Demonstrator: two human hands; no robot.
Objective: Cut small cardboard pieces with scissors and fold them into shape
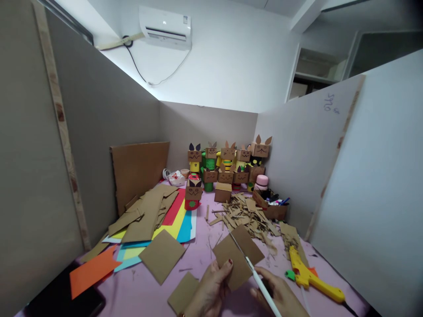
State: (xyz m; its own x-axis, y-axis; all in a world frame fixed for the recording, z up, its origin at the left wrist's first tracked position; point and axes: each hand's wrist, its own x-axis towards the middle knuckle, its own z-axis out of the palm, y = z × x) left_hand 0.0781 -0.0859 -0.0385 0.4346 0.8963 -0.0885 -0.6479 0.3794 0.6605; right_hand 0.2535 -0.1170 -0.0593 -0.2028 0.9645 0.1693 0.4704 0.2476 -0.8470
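My left hand [213,286] pinches a brown cardboard piece [228,255] at its lower left edge, thumb on top. My right hand [277,293] is closed around a pair of white-handled scissors [261,284], whose thin blade lies across the cardboard, pointing away from me. Right of the blade, the cardboard looks darker. A square cardboard piece [161,256] lies flat to the left. Another smaller cardboard piece [183,294] rests beside my left hand, which partly covers it. The fingers of my right hand are partly hidden behind the handle.
A yellow glue gun [312,279] lies at right. Cardboard scraps [247,215] are heaped beyond my hands, before several cardboard animal figures [228,154]. Cardboard sheets [145,215] cover coloured paper [188,224] at left, near orange paper [94,270]. Grey partitions [109,110] enclose the table.
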